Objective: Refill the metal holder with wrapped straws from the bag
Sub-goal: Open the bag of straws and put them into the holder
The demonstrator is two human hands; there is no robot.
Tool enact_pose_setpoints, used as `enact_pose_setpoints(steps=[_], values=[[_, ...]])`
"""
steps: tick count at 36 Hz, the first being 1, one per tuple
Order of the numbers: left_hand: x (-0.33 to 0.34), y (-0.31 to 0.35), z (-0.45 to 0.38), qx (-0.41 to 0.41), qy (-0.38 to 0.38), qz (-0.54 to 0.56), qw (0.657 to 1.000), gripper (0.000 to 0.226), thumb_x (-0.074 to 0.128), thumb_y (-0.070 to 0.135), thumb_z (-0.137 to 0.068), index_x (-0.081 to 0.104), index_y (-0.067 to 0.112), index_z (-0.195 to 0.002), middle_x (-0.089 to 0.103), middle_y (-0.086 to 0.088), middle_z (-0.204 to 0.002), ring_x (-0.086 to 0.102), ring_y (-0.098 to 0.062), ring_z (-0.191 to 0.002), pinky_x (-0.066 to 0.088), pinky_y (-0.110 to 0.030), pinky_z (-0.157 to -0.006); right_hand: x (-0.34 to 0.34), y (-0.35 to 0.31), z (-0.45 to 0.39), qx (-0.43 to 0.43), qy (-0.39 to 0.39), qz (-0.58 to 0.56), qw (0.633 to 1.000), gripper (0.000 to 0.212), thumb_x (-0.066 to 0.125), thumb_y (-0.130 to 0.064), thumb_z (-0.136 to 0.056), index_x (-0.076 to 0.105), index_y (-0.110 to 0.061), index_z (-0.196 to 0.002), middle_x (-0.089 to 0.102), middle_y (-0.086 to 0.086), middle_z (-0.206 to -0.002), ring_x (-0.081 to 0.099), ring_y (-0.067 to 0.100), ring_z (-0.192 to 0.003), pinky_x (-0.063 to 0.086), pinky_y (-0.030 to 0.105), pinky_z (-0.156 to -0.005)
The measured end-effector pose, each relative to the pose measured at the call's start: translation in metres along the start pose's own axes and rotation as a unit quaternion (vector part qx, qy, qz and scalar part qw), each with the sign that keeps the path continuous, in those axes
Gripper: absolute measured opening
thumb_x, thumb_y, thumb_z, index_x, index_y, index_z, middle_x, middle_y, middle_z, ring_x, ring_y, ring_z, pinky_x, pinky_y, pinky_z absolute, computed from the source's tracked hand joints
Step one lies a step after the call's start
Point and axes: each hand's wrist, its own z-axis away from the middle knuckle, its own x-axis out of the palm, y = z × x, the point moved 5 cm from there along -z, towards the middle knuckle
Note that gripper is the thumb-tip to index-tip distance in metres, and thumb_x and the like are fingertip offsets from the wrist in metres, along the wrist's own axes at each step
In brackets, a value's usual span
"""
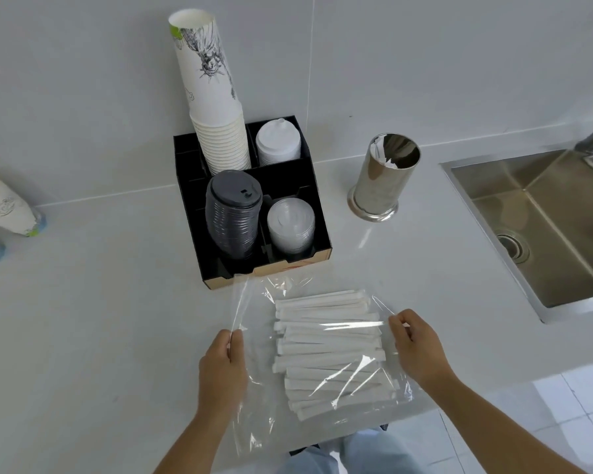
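Meanwhile both hands, left (pixel 221 364) and right (pixel 416 347), pinch the bag (pixel 254 398); organizer (pixel 317 213) stands beyond, beside holder (pixel 384 179).

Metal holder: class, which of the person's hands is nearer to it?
Right. The right hand pinches the bag's right edge, below and slightly right of the metal holder. The left hand grips the bag's left edge, farther off to the lower left.

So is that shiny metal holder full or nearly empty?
Nearly empty: the metal holder stands upright, with only a few white wrappers showing inside.
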Motion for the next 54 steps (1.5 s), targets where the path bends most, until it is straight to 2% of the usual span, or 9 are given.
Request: enact_pose_setpoints(steps=[13, 16, 21, 31, 39, 42, 45, 49, 54], values=[[0.073, 0.069, 0.007, 0.040, -0.053, 0.042, 0.997, 0.042, 0.045, 0.034, -0.098, 0.033, 0.016, -0.062, 0.032, 0.007, -0.048, 0.031, -0.013, -0.048, 0.037, -0.032, -0.049, -0.083, 0.043, -0.019, 0.022, 0.054, -0.016, 0.998, 0.027, 0.049, -0.022, -0.098, 0.050, -0.013, -0.073, 0.044, 0.000, -0.051, 0.036, 0.013, -0.045, 0.035, 0.027, -0.049], [0.094, 0.092, 0.008, 0.052, -0.069, 0.046, 0.995, 0.042, 0.045, 0.032, -0.098, 0.034, 0.014, -0.062, 0.036, 0.008, -0.046, 0.031, -0.010, -0.045, 0.034, -0.023, -0.045, -0.103, 0.054, -0.026, 0.027, 0.064, -0.012, 0.997, 0.026, 0.048, -0.022, -0.098, 0.051, -0.015, -0.073, 0.048, 0.002, -0.053, 0.040, 0.015, -0.047, 0.036, 0.027, -0.050], [0.133, 0.116, 0.004, 0.057, -0.081, 0.020, 0.995, 0.040, 0.046, 0.033, -0.096, 0.031, 0.010, -0.067, 0.028, 0.007, -0.049, 0.025, -0.013, -0.051, 0.032, -0.032, -0.050, -0.134, 0.073, -0.040, 0.044, 0.089, -0.013, 0.995, 0.026, 0.048, -0.020, -0.098, 0.051, -0.011, -0.073, 0.049, 0.003, -0.056, 0.041, 0.018, -0.049, 0.037, 0.029, -0.050], [0.193, 0.157, -0.008, 0.045, -0.109, -0.023, 0.993, 0.044, 0.046, 0.038, -0.096, 0.030, 0.025, -0.056, 0.032, 0.008, -0.045, 0.027, -0.014, -0.047, 0.032, -0.026, -0.045, -0.178, 0.099, -0.078, 0.069, 0.091, -0.030, 0.993, 0.025, 0.047, -0.021, -0.098, 0.053, -0.013, -0.075, 0.052, 0.005, -0.061, 0.044, 0.019, -0.051, 0.037, 0.029, -0.052], [0.211, 0.160, -0.016, 0.054, -0.147, -0.080, 0.984, 0.048, 0.056, 0.043, -0.089, 0.034, 0.015, -0.057, 0.037, 0.005, -0.049, 0.033, -0.013, -0.048, 0.036, -0.030, -0.051, -0.195, 0.118, -0.104, 0.083, 0.078, 0.009, 0.993, 0.022, 0.048, -0.026, -0.097, 0.051, -0.013, -0.081, 0.057, 0.005, -0.063, 0.051, 0.024, -0.058, 0.041, 0.034, -0.057], [0.206, 0.160, -0.016, 0.042, -0.142, -0.094, 0.985, 0.032, 0.064, 0.042, -0.084, 0.052, 0.018, -0.068, 0.056, 0.002, -0.062, 0.051, -0.014, -0.056, 0.048, -0.033, -0.056, -0.197, 0.124, -0.106, 0.094, 0.052, 0.054, 0.993, 0.010, 0.052, -0.029, -0.096, 0.049, -0.020, -0.097, 0.058, 0.004, -0.061, 0.053, 0.021, -0.055, 0.043, 0.033, -0.054], [0.202, 0.169, -0.016, 0.117, -0.113, -0.164, 0.973, 0.017, 0.066, 0.035, -0.084, 0.057, 0.022, -0.089, 0.056, 0.005, -0.084, 0.054, -0.014, -0.077, 0.048, -0.031, -0.070, -0.203, 0.120, -0.104, 0.068, 0.074, 0.134, 0.986, 0.032, 0.057, -0.026, -0.093, 0.046, -0.019, -0.123, 0.057, 0.002, -0.072, 0.056, 0.020, -0.065, 0.043, 0.032, -0.058], [0.213, 0.185, -0.015, 0.284, -0.102, -0.235, 0.924, 0.033, 0.057, 0.028, -0.089, 0.060, 0.015, -0.119, 0.060, -0.003, -0.116, 0.056, -0.022, -0.107, 0.043, -0.036, -0.095, -0.196, 0.102, -0.100, -0.011, 0.094, 0.166, 0.981, 0.046, 0.063, -0.022, -0.089, 0.049, -0.015, -0.133, 0.058, 0.007, -0.118, 0.055, 0.029, -0.108, 0.046, 0.042, -0.089], [0.251, 0.195, -0.019, 0.353, -0.182, -0.307, 0.865, 0.052, 0.030, 0.031, -0.096, 0.050, 0.005, -0.137, 0.045, -0.014, -0.147, 0.041, -0.030, -0.137, 0.033, -0.048, -0.113, -0.145, 0.073, -0.095, -0.191, 0.051, 0.212, 0.957, 0.050, 0.046, -0.039, -0.091, 0.056, -0.009, -0.130, 0.054, 0.014, -0.138, 0.049, 0.032, -0.126, 0.039, 0.046, -0.106]])
